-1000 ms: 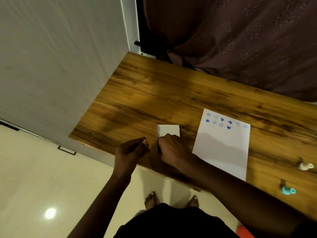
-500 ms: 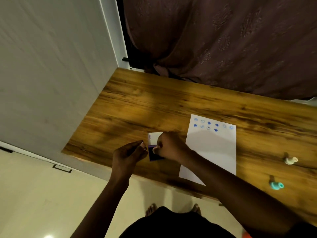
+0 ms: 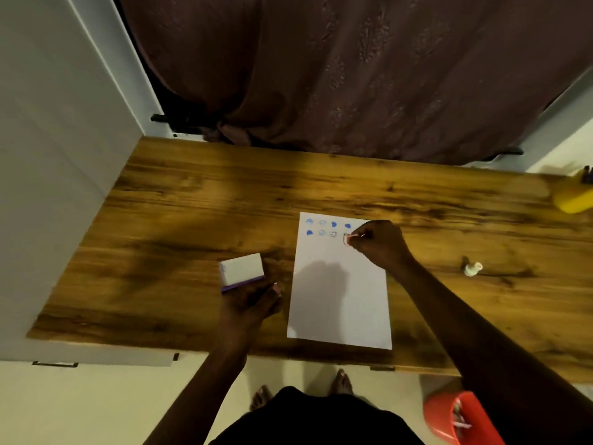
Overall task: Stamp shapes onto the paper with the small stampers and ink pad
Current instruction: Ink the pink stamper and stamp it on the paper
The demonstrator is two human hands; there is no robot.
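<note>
A white paper sheet (image 3: 340, 293) lies on the wooden table (image 3: 199, 213) with two rows of blue stamped shapes (image 3: 322, 228) along its top edge. My right hand (image 3: 378, 242) is shut on a small pinkish stamper (image 3: 346, 238), its end pressed on the paper in the second row. The ink pad (image 3: 242, 273), its white lid tilted open over a purple base, sits left of the paper. My left hand (image 3: 252, 303) holds the pad's near edge. A white stamper (image 3: 471, 268) lies on its side right of the paper.
A yellow container (image 3: 572, 197) stands at the table's far right. A dark curtain (image 3: 353, 75) hangs behind the table, a white wall on the left. A red tub (image 3: 455, 415) sits on the floor at lower right, beside my feet.
My right hand left the ink pad and moved right onto the paper's stamped rows with the stamper. My left hand closed in on the pad's near edge. The view shifted right.
</note>
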